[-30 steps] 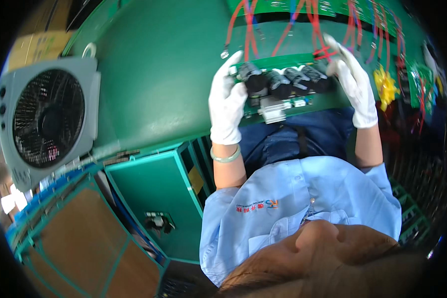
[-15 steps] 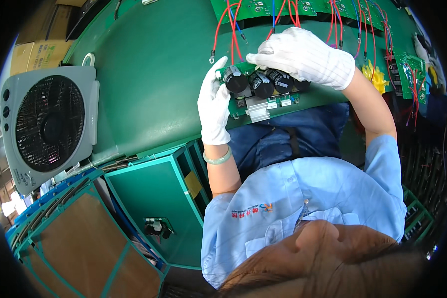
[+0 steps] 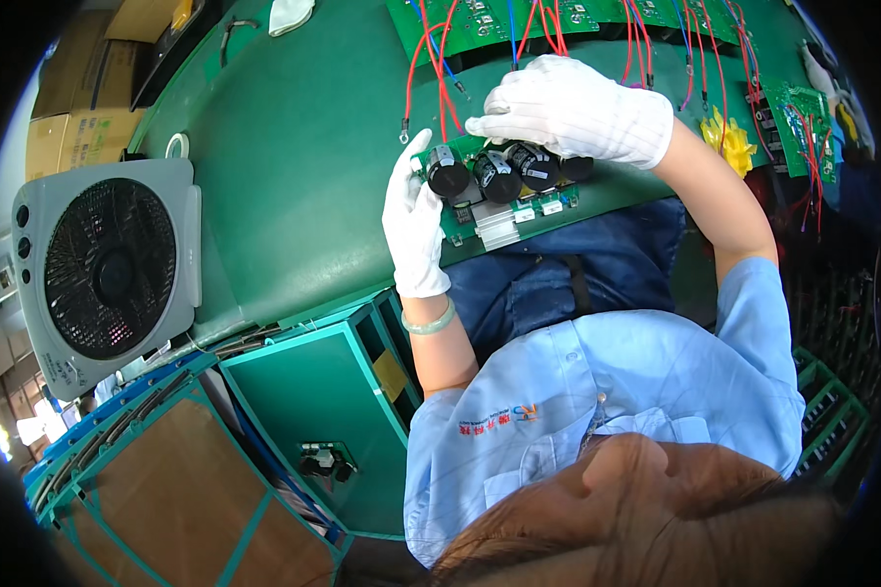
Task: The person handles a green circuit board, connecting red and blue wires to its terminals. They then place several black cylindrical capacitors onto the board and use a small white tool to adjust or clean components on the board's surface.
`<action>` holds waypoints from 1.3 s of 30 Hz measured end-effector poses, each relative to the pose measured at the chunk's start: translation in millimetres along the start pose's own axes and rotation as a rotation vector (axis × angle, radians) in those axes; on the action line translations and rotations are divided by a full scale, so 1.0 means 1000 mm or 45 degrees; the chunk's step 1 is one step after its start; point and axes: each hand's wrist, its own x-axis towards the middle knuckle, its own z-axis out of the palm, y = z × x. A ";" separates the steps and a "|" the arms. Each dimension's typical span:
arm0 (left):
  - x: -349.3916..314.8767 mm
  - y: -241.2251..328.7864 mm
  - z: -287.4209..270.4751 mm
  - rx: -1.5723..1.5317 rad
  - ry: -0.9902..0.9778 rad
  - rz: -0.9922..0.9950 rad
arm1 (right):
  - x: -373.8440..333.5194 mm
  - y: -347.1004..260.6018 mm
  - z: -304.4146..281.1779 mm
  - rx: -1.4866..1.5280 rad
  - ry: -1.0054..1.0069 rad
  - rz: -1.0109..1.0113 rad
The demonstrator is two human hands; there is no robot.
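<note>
A green circuit board [image 3: 539,218] lies near the table's front edge, right in front of me. Several black cylindrical capacitors [image 3: 497,178] stand out from it, and a silver finned heat sink [image 3: 496,226] sits on its near side. My white-gloved left hand [image 3: 416,235] grips the board's left end, thumb beside the leftmost capacitor and index finger along the edge. Over the far side of the board bends my gloved right hand [image 3: 579,112], its fingers drawn together in a pinch. Whatever lies between those fingertips is hidden.
More green boards [image 3: 480,24] with red and blue wires [image 3: 440,83] line the table's far side. At right are a yellow bundle [image 3: 727,142] and another wired board [image 3: 798,122]. A grey box fan [image 3: 113,269] stands left. Below it, a green cabinet [image 3: 303,391] carries a small circuit board [image 3: 326,462].
The whole view has shifted and turned slightly, so the far boards sit further left and the fan a little lower. Both hands stay at the same board in nearly the same pose.
</note>
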 end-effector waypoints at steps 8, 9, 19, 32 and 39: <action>-0.001 -0.003 -0.003 -0.029 -0.005 0.030 | -0.006 0.007 -0.007 0.047 0.106 0.040; 0.000 -0.004 -0.003 -0.031 -0.004 0.040 | -0.008 0.007 -0.004 0.029 0.171 0.046; 0.000 -0.005 -0.006 -0.015 -0.007 0.035 | -0.012 0.011 0.002 -0.015 0.121 0.137; 0.002 -0.003 -0.004 -0.012 -0.048 0.071 | -0.010 0.004 -0.002 -0.118 0.034 0.059; 0.001 -0.001 -0.006 -0.027 -0.057 0.061 | -0.013 0.005 -0.009 -0.058 0.247 0.127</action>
